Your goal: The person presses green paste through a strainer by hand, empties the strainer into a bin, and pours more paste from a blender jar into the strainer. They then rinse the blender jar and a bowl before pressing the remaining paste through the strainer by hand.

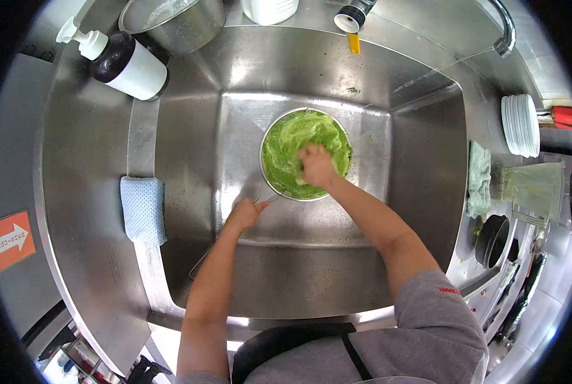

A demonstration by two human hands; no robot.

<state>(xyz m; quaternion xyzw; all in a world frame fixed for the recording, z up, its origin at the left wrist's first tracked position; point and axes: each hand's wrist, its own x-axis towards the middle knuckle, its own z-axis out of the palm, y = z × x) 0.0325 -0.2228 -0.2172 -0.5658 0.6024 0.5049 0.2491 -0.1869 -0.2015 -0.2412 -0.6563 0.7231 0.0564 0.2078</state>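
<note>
A round strainer (262,168) full of wet green pulp (279,144) sits in the steel sink. Its long wire handle (199,264) runs toward the lower left, and my left hand (246,214) is closed around it close to the bowl. Over the middle of the pulp is my right hand (316,165), blurred by motion, with its fingers curled. Something dark shows at the fingers, but I cannot make out what it is. Whether a bowl stands beneath the strainer is hidden.
The sink's steel walls (426,192) surround the strainer. On the left ledge are a pump bottle (135,67) and a folded cloth (143,210); a metal pot (177,29) stands behind. Rightward are a faucet (507,41), stacked white plates (520,126), a green cloth (478,178) and a clear pitcher (535,185).
</note>
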